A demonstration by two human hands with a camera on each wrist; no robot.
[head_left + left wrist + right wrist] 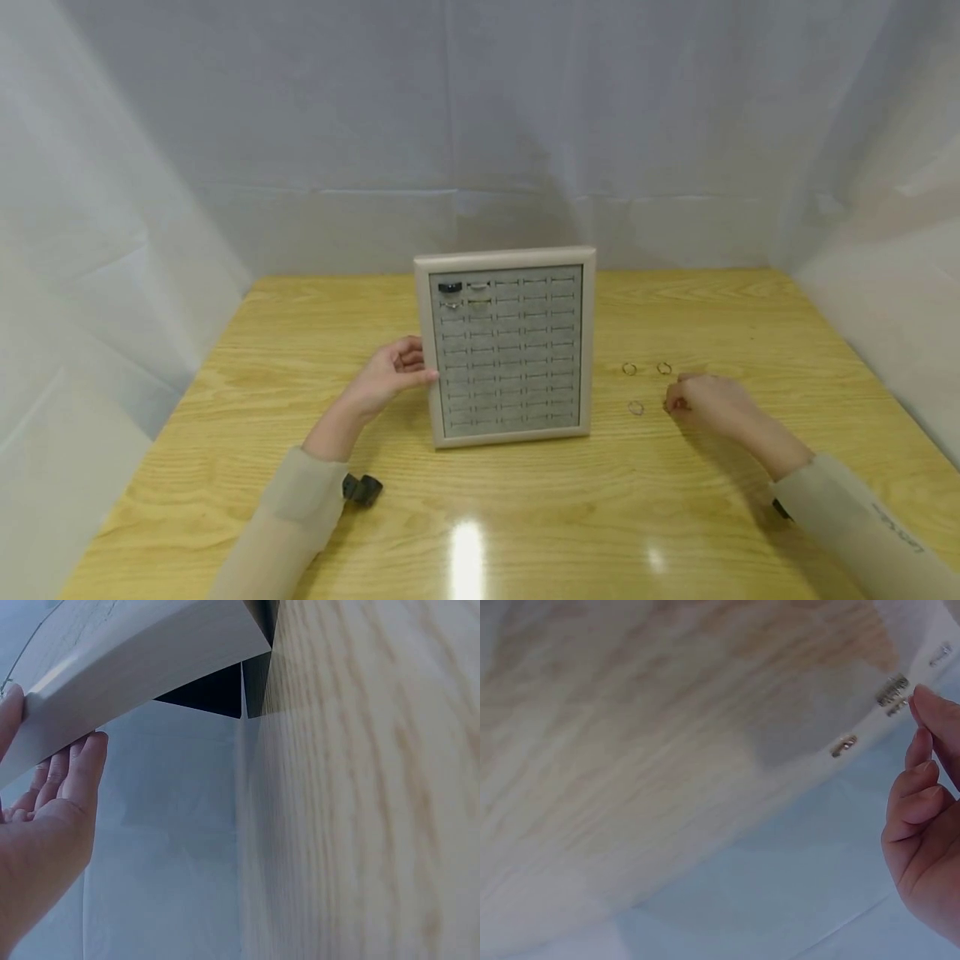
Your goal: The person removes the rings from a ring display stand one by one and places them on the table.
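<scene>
Right now the L hand (390,375) holds the left edge of the ring display tray (510,346): thumb on the front of the frame, fingers (82,761) straight-ish behind it, so it's braced on the frame rather than fully wrapped. In the left wrist view the pale frame edge sits betw thumb and fingers. Tray stands upright, tilted back a bit, near the table's (225,367) middle, w/ grey slotted rows; a dark ring (450,287) sits in the top-left slot and a few thin ones beside and just below it, too small to tell apart.

R hand (708,400) rests on the table to the right of the tray, fingers curled downward, fingertips close together; can't tell if anything is pinched. Just left of it lie 3 small loose rings (636,407): one near the fingertips, two a bit further back. Right wrist view is blurred; rings show as small glints near the fingertips (922,701).

Small black object (362,488) lies by the L sleeve, front of the table.
</scene>
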